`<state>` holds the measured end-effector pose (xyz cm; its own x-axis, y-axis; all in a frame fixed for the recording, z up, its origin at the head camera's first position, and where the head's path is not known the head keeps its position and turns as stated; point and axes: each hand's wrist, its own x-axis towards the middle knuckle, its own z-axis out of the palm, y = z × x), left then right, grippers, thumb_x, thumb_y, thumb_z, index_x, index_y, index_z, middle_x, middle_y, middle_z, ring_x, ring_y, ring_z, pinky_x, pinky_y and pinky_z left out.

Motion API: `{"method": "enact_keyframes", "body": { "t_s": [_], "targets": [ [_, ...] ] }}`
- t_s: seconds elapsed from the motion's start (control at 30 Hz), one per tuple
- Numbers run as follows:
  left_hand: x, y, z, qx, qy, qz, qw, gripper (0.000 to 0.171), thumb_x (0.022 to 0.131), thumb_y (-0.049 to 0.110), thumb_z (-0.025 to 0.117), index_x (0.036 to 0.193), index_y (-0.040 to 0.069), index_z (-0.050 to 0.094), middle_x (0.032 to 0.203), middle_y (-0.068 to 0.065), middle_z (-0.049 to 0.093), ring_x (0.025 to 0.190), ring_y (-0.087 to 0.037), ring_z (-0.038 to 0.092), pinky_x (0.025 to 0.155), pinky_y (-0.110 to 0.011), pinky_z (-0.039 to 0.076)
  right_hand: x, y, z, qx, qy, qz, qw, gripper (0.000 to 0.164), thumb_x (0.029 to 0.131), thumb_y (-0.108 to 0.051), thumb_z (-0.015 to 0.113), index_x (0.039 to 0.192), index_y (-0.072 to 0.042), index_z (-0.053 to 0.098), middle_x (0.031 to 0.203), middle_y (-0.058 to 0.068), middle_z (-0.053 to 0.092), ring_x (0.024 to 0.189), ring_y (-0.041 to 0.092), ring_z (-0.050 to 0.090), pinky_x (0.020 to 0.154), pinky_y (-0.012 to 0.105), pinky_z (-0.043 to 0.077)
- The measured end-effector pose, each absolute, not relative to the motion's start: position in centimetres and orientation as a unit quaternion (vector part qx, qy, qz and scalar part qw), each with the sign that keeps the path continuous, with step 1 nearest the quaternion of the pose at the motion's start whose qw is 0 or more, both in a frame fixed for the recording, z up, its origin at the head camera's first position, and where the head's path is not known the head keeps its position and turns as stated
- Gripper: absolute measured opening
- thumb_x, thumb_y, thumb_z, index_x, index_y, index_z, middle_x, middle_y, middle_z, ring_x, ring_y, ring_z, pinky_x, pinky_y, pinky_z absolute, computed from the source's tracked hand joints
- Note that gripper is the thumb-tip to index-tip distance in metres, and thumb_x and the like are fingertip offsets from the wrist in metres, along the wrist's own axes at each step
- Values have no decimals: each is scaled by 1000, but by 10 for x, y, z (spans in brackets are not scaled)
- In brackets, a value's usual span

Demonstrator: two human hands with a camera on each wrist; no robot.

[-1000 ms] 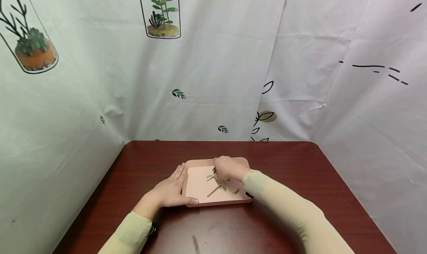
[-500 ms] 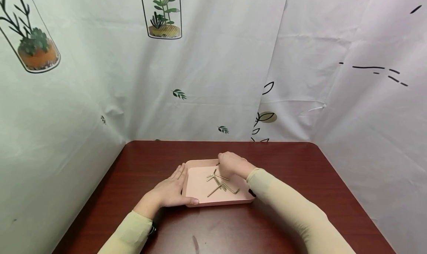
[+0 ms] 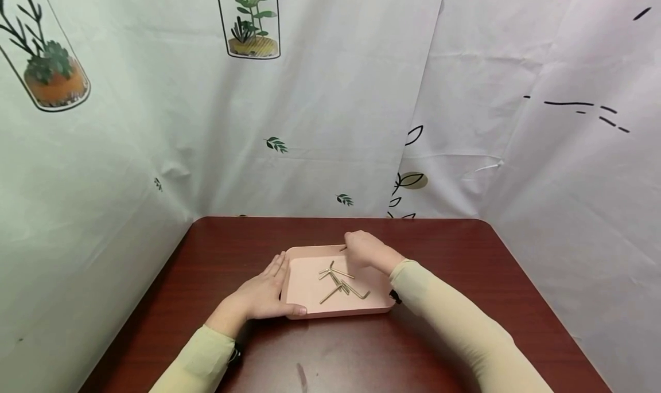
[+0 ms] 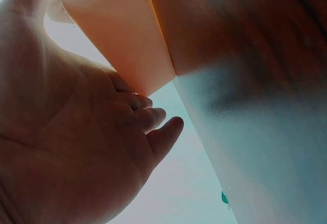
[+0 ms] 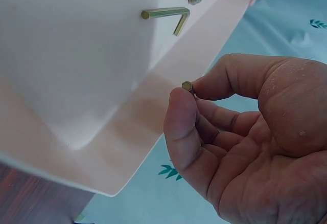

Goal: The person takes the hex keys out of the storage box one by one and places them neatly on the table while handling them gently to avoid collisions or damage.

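Observation:
A shallow pink tray [image 3: 304,290] lies on the table. My left hand [image 3: 260,298] rests along its left side with fingers fairly straight, the thumb at the front rim. In the left wrist view the fingers of this hand [image 4: 76,116] touch the tray wall [image 4: 122,35]. Between thumb and index finger, my right hand [image 3: 369,251] pinches a hex key [image 5: 187,86] over the tray's far side; only its brassy six-sided end shows in the right wrist view. Several more bent brassy hex keys [image 3: 330,295] lie loosely crossed in the middle of the tray.
The dark red-brown table [image 3: 423,232] extends around the tray. White printed cloth [image 3: 330,106] hangs behind it and on both sides. A dark wristband [image 3: 234,354] shows at the left wrist.
My right hand has lifted from the pile and moved right and towards the tray's far rim, a hex key in its pinch. The left hand stays in place.

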<state>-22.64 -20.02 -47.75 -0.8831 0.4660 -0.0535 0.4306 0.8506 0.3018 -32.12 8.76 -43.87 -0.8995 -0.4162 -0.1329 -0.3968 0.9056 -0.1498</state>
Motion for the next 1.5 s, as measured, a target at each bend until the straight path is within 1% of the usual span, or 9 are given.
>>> {"method": "enact_keyframes", "body": {
  "t_s": [0.07, 0.2, 0.3, 0.5, 0.7, 0.83, 1.13, 1.33, 1.5],
  "targets": [
    [-226, -200, -478, 234, 960, 142, 63, 141, 86, 82, 75, 169, -18, 18, 178, -37, 16, 168, -47, 20, 131, -55, 32, -321, 90, -438, -208, 973, -63, 76, 16, 106, -12, 68, 118, -1, 69, 96, 10, 70, 85, 22, 64, 82, 42, 58],
    [-227, -200, -479, 233, 960, 144, 66, 141, 87, 81, 76, 169, -18, 18, 178, -37, 16, 168, -47, 19, 131, -55, 32, -320, 95, -437, -206, 974, -67, 68, 14, 108, -11, 64, 114, -1, 69, 96, 12, 70, 87, 24, 67, 84, 45, 60],
    [-227, -200, -478, 230, 960, 147, 69, 142, 86, 81, 76, 169, -17, 17, 179, -36, 15, 168, -46, 19, 130, -55, 33, -320, 98, -437, -201, 975, -74, 64, 15, 106, -11, 66, 116, 0, 68, 97, 12, 71, 88, 24, 67, 84, 45, 60],
    [-226, -200, -476, 228, 960, 148, 71, 141, 87, 81, 76, 170, -17, 16, 179, -36, 14, 169, -46, 18, 130, -55, 34, -320, 102, -439, -189, 976, -86, 66, 16, 100, -9, 73, 114, -2, 68, 94, 9, 70, 82, 22, 63, 78, 42, 56],
    [-226, -199, -476, 229, 960, 147, 69, 141, 87, 80, 76, 169, -17, 17, 179, -36, 15, 168, -46, 19, 131, -55, 33, -318, 107, -438, -187, 976, -89, 60, 13, 98, -8, 74, 108, -4, 67, 92, 9, 69, 83, 23, 65, 80, 44, 59],
    [-226, -200, -476, 229, 960, 147, 69, 141, 87, 80, 76, 169, -17, 17, 179, -36, 15, 168, -46, 19, 131, -55, 33, -318, 111, -436, -187, 977, -94, 52, 12, 97, -9, 74, 106, -4, 68, 92, 9, 70, 83, 23, 67, 81, 45, 60],
    [-227, -199, -477, 229, 960, 146, 67, 142, 86, 81, 77, 169, -17, 17, 179, -36, 15, 168, -46, 19, 131, -55, 33, -317, 121, -432, -166, 978, -115, 54, 16, 97, -9, 76, 109, -2, 69, 97, 11, 72, 86, 24, 67, 81, 44, 60],
    [-226, -199, -478, 228, 960, 149, 69, 142, 86, 81, 76, 170, -17, 17, 179, -36, 15, 169, -46, 19, 131, -55, 33, -319, 132, -429, -157, 979, -123, 49, 13, 101, -11, 71, 111, -2, 70, 100, 13, 74, 91, 27, 72, 83, 47, 61],
    [-226, -199, -477, 226, 960, 149, 68, 142, 86, 81, 77, 169, -17, 17, 179, -36, 15, 168, -46, 19, 131, -55, 33, -318, 139, -428, -158, 979, -125, 39, 15, 99, -10, 70, 111, -1, 70, 101, 14, 75, 91, 28, 72, 84, 48, 61]
  ]
}}
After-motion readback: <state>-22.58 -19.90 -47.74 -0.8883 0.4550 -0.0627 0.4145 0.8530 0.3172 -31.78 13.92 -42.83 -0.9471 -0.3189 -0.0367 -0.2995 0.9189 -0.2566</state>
